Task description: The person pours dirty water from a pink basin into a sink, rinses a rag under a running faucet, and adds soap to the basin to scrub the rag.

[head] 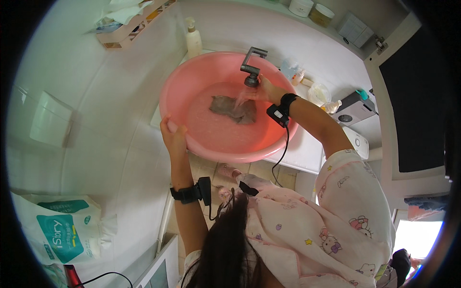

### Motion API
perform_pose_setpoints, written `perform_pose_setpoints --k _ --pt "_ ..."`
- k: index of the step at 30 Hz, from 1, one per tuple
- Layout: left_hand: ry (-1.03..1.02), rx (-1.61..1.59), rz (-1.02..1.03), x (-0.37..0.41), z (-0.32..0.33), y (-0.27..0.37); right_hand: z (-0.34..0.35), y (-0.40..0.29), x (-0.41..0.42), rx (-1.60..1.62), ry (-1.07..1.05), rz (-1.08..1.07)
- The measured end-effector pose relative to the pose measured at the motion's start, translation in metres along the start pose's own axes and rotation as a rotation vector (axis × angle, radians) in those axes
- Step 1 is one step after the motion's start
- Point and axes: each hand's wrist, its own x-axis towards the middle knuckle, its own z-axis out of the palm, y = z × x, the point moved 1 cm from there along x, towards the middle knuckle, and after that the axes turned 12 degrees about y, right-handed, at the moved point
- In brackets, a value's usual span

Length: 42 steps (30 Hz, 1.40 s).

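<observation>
A large pink plastic basin (230, 155) holds water, and a grey cloth (230, 109) lies in it, partly underwater. On the basin's near left rim my left hand (174, 135) has its grip, thumb over the inner side. My right hand (264, 91) is beneath and beside the dark grey faucet (251, 73), holding nothing that I can see. Its thumb is up by the spout and its fingers stretch left into the running water, above the cloth. Whether the thumb touches the faucet is unclear.
A white pump bottle (194, 41) stands behind the basin. Small bottles and a clear bowl (319, 94) crowd the counter at right, beside a grey-and-black device (354, 109). An open mirror cabinet door (392, 90) juts out at right. Black cables hang from both wrist straps.
</observation>
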Motion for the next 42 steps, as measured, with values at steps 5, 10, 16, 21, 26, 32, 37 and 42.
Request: perform_pose_setpoints --k 5,10,16,21,26,32,37,42 --pt "-0.022 -0.036 0.018 -0.002 0.001 0.001 -0.001 0.005 0.018 0.304 -0.031 0.208" --pt "0.0 -0.003 -0.045 -0.007 0.006 0.014 -0.006 0.01 0.033 0.415 -0.054 0.218" --pt "0.01 -0.012 -0.037 -0.008 0.007 0.016 -0.011 0.022 0.044 0.503 -0.085 0.226" --pt "-0.002 0.0 -0.005 -0.002 0.004 0.006 -0.013 0.022 0.045 0.483 -0.104 0.228" --pt "0.01 0.008 -0.019 0.0 0.007 0.004 -0.01 0.024 0.028 0.373 -0.073 0.14" --pt "-0.012 -0.024 -0.022 0.001 0.004 0.002 -0.005 0.023 0.023 0.41 -0.05 0.151" --pt "0.002 -0.047 -0.072 -0.003 0.009 0.007 -0.006 0.019 0.009 0.407 -0.057 0.118" --pt "0.017 -0.051 -0.063 -0.004 0.006 0.006 -0.013 0.021 0.007 -0.14 0.035 -0.152"
